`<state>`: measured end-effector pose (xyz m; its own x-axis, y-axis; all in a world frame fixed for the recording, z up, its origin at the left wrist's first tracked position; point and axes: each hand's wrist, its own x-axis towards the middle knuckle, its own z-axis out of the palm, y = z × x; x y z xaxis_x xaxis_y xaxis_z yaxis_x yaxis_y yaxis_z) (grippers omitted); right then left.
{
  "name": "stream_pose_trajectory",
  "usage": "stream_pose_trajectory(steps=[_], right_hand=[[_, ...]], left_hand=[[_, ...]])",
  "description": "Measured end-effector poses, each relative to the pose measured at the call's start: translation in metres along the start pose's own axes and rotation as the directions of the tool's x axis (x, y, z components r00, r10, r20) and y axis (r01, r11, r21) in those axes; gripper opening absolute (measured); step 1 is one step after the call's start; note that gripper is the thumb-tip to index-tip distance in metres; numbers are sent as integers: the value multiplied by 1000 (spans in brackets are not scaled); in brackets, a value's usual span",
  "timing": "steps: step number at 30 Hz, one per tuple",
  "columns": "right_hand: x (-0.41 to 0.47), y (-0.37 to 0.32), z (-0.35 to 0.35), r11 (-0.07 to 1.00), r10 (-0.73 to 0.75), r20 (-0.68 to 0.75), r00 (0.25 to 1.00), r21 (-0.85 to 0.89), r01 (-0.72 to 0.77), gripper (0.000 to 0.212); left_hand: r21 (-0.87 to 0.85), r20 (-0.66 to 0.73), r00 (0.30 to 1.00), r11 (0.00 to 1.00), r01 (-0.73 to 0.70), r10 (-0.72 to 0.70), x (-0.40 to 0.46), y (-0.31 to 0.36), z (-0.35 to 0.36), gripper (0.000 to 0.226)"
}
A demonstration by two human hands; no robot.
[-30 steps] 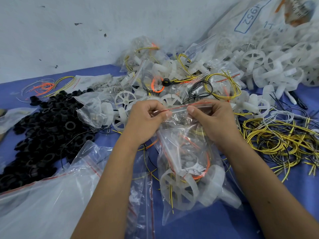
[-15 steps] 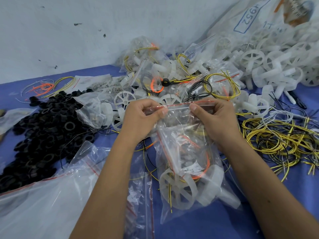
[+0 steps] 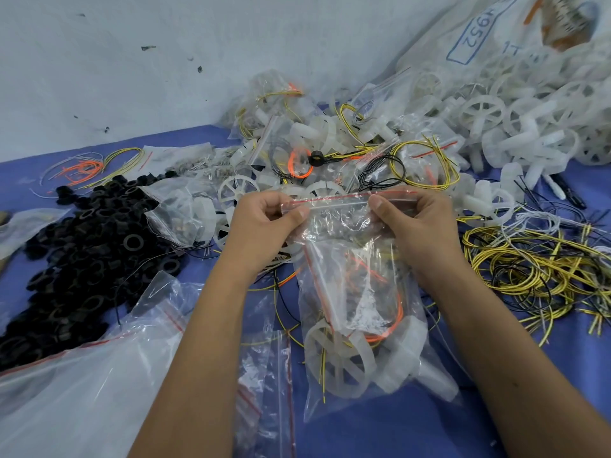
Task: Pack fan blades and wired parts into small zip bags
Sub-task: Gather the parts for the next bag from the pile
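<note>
A clear zip bag [image 3: 357, 285] with a red strip along its mouth hangs between my hands over the blue table. Inside it lie white fan blades [image 3: 340, 361], an orange wire loop and a smaller bag. My left hand [image 3: 261, 226] pinches the left end of the zip strip. My right hand [image 3: 420, 223] pinches the right end, thumb on the front of the strip. The bag's bottom rests on the table.
A heap of black rings [image 3: 82, 246] lies at the left. Loose yellow and black wires [image 3: 535, 269] spread at the right. Packed bags and white fan blades [image 3: 496, 120] pile up behind. Empty zip bags [image 3: 86, 385] lie at the near left.
Both hands have slid apart along the zip strip, stretching the bag's mouth wider and straighter. The bag has shifted slightly away from me.
</note>
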<state>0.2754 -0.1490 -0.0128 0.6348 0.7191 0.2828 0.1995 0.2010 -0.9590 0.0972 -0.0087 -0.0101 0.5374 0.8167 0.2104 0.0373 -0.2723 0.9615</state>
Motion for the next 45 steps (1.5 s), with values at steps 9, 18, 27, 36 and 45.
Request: stream_pose_trajectory(steps=[9,18,27,36,45], right_hand=[[-1,-2,1,1000,-5,7,1000,0,5,5],[-1,-3,1,999,24,-20,999,27,-24,5],[-2,-8,4,991,21,-119,993,131,-6,9],[-2,-11,3,987,-33,-243,970,144,70,7],[0,-25,6,958,275,309,910,-14,-285,104]], left_hand=[[-67,-8,1000,998,-16,16,-1,0,-5,15],[-190,-28,1000,982,-8,3,-1,-3,-14,25],[-257,118,983,952,168,-142,-5,11,-6,14],[133,695,635,928,349,-339,-23,24,17,15],[-257,283,916,897,359,-286,-12,16,2,17]])
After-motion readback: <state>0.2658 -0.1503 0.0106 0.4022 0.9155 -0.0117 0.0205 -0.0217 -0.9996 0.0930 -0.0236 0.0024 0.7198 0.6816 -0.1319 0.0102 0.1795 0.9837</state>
